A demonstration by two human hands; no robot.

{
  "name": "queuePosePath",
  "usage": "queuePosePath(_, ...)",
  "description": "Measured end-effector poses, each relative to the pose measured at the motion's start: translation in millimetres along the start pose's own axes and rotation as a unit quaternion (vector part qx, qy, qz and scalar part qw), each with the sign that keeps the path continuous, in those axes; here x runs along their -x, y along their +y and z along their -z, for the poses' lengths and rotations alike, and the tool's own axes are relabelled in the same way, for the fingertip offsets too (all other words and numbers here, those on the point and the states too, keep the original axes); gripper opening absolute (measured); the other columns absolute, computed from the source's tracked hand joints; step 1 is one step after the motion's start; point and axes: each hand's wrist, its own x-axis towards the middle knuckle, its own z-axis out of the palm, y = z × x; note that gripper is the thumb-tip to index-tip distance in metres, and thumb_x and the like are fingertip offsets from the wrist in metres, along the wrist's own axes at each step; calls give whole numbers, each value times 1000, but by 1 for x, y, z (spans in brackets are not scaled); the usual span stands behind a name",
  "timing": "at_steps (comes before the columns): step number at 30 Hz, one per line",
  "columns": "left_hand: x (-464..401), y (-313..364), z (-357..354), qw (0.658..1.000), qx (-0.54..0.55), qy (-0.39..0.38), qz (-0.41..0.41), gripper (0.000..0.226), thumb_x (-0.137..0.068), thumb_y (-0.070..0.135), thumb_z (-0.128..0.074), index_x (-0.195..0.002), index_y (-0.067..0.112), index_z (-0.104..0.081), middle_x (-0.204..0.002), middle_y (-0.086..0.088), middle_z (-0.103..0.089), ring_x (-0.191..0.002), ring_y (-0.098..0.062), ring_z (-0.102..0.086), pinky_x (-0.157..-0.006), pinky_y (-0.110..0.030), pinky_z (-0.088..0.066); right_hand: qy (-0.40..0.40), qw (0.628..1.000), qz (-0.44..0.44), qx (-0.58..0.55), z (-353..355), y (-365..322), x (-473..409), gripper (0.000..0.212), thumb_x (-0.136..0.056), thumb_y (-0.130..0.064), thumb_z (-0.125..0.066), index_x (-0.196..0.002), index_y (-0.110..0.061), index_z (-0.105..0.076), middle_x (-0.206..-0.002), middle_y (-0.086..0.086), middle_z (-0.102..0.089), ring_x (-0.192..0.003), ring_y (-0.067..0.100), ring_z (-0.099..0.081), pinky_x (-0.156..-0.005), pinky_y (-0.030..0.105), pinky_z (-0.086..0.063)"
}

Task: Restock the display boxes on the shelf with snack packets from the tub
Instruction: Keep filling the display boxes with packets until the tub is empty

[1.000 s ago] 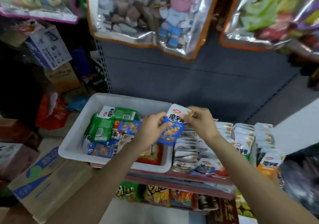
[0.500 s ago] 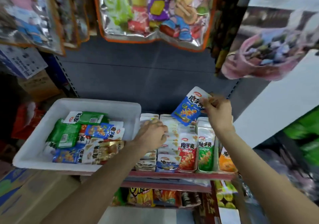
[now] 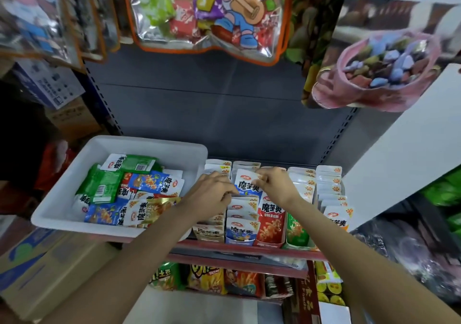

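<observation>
Both hands are down over the row of cardboard display boxes (image 3: 272,242) on the red-edged shelf (image 3: 249,249). Her right hand (image 3: 275,186) pinches the top corner of a blue and white snack packet (image 3: 247,185), which stands upright with its lower end in the blue box among packets already filed there. Her left hand (image 3: 212,195) sits just beside it with fingers curled down into the packets to the left; whether it actually grips one I cannot tell. Touching the boxes on the left is the white plastic tub (image 3: 74,181), with green, blue and gold packets lying loose in it. Big clear bags of sweets (image 3: 207,14) hang overhead in front of the grey back panel (image 3: 219,114), brown cartons (image 3: 45,261) sit below the tub, and crisp bags (image 3: 207,277) fill the lower shelf.
</observation>
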Motion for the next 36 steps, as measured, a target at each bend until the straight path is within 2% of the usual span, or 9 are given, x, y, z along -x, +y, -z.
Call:
queuePosePath(4, 3, -3, -2, 1000, 2, 6, -1, 34, -96, 17, -42, -120, 32, -62, -121, 15, -57, -120, -7, -37, -93, -24, -24, 33, 999, -9, -15, -3, 2, -1, 14, -93, -15, -58, -103, -12, -66, -91, 6, -68, -79, 19, -60, -64, 22, -41)
queuePosePath(8, 4, -4, -4, 1000, -6, 8, -1, 34, -96, 19, -41, -123, 28, -61, -125, 13, -56, -119, -9, -38, -93, -25, -26, -31, 998, -31, 40, -9, 8, -8, 21, -91, -16, -60, -111, -13, -67, -115, 9, -66, -101, 25, -62, -82, 26, -43)
queuePosePath(11, 6, -6, -4, 999, 10, 33, 2, 34, -95, 16, -42, -122, 24, -60, -127, 10, -55, -122, -9, -38, -95, -25, -26, -45, 997, -43, 51, -7, 4, -11, 20, -91, -19, -59, -110, -16, -67, -115, 5, -66, -104, 22, -61, -84, 25, -44)
queuePosePath(16, 24, -33, 4, 983, 100, 138, 71, 29, -92, 7, -47, -113, 16, -65, -114, 4, -61, -109, -14, -49, -97, -33, -40, 47, 996, 22, 69, -8, -40, -4, 21, -93, -16, -53, -110, -17, -66, -109, 1, -66, -99, 18, -60, -77, 26, -45)
queuePosePath(19, 43, -67, 6, 967, 135, 161, 147, 25, -90, 4, -50, -107, 12, -67, -109, 0, -63, -104, -17, -54, -92, -34, -45, 48, 990, 106, 78, -27, -76, -8, 25, -91, -10, -52, -112, -12, -65, -116, 7, -59, -106, 22, -56, -86, 31, -46)
queuePosePath(24, 76, -126, 5, 950, 133, 103, 262, 25, -86, 4, -54, -105, 11, -70, -111, -10, -66, -100, -28, -62, -88, -38, -50, -58, 982, 151, 98, -85, -134, -26, 33, -90, -6, -47, -120, -11, -59, -125, 7, -54, -115, 23, -52, -95, 30, -43)
queuePosePath(29, 102, -174, 10, 932, 120, -9, 341, 30, -92, 10, -50, -120, 4, -58, -120, -13, -60, -107, -26, -57, -85, -30, -45, -148, 975, 85, 139, -148, -166, -48, 46, -91, -9, -50, -137, -11, -44, -130, 15, -49, -120, 31, -48, -97, 35, -43)
queuePosePath(33, 104, -189, 16, 912, 121, -116, 375, 16, -95, 16, -48, -96, 0, -52, -78, -3, -50, -71, -17, -48, -54, -22, -38, -223, 960, 28, 166, -185, -166, -55, 62, -93, -13, -50, -148, -19, -23, -139, 13, -42, -123, 31, -46, -96, 38, -43)
queuePosePath(36, 101, -195, 19, 894, 145, -138, 402, 26, -96, 15, -48, -72, 6, -44, -62, -3, -35, -51, -12, -35, -41, -18, -26, -236, 944, 33, 230, -202, -164, -54, 49, -92, -13, -49, -139, -21, -37, -126, 13, -53, -112, 30, -53, -92, 41, -49)
